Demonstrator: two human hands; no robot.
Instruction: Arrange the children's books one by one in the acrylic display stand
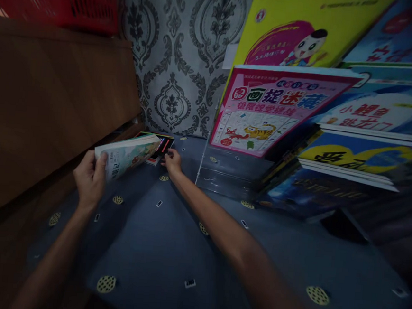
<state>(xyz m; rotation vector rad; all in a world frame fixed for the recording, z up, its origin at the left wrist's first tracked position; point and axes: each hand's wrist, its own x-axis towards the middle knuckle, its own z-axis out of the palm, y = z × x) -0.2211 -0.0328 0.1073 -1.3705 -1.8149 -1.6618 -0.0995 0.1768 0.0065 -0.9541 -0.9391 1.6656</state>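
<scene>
My left hand (92, 176) grips a pale book (130, 155) by its near left end, thumb on the light teal cover. The book is tilted above the blue patterned surface. Behind it lies a small pile with a dark book (164, 147) on it, partly hidden by the pale book. My right hand (172, 164) reaches to the right edge of the dark book, its fingers partly bent and apart. Whether the fingertips press on that book is hard to see in the dim light.
A clear rack with children's books, including a pink one (266, 109) and a yellow one (290, 32), stands at right. A wooden cabinet (52, 114) with a red basket (93, 3) on top is at left. Patterned wallpaper (170, 101) rises behind.
</scene>
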